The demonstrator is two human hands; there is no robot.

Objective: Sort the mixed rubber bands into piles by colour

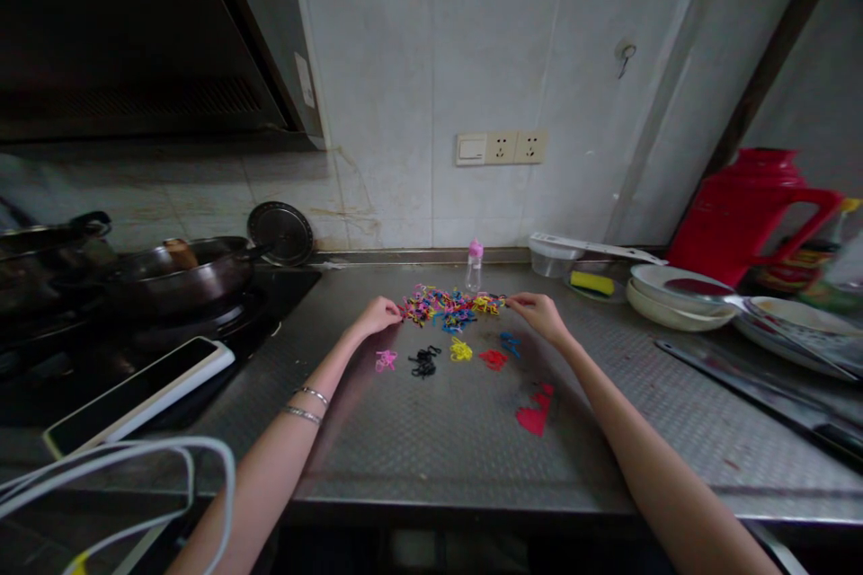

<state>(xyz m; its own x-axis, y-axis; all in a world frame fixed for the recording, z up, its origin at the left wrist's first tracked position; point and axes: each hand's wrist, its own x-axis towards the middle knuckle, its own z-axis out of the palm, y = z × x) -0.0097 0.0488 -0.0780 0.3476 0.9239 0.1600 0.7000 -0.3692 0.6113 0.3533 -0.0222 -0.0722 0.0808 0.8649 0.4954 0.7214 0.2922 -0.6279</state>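
A mixed heap of small coloured rubber bands (pixel 455 307) lies on the metal counter (pixel 431 458). At its left edge my left hand (pixel 378 316) is closed, fingertips pressed together among the bands; what they pinch is too small to tell. My right hand (pixel 539 313) pinches a dark rubber band (pixel 502 297) at the heap's right edge. Nearer to me lie separate little piles: pink bands (pixel 386 361), black bands (pixel 424 362), yellow bands (pixel 460 349), red bands (pixel 493 360) and blue bands (pixel 511 343). A torn red piece (pixel 535 413) lies in front of them.
Behind the heap stands a small clear bottle with a pink top (pixel 475 265). Pans (pixel 182 274) and a white-edged device (pixel 141 395) with a cable (pixel 226 476) are at left. A yellow sponge (pixel 591 284), bowls (pixel 674 310), a knife (pixel 755 395) and a red flask (pixel 732 225) are at right.
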